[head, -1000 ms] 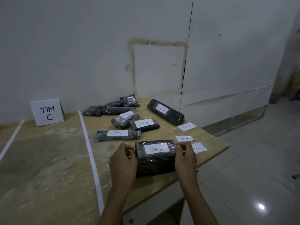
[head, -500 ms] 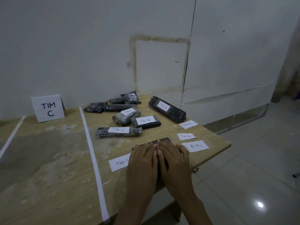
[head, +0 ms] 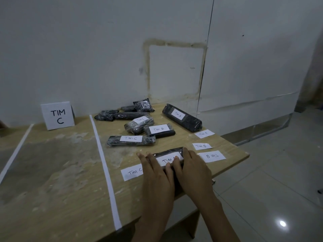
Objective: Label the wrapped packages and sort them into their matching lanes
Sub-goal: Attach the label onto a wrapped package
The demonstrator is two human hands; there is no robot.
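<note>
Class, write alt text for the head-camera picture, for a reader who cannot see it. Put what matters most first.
A person's left hand and right hand press flat on a black wrapped package bearing a white TIM A label, near the front edge of a wooden table. Beyond lie more wrapped packages, loose paper labels and a standing TIM C sign.

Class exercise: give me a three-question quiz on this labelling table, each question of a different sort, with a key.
1. True or false: the left hand and right hand both press on one package.
2. The standing sign reads: A) TIM A, B) TIM B, C) TIM C.
3. Fill in: the loose label beside the left hand reads ___.
Key: 1 true; 2 C; 3 Tim C.
</note>
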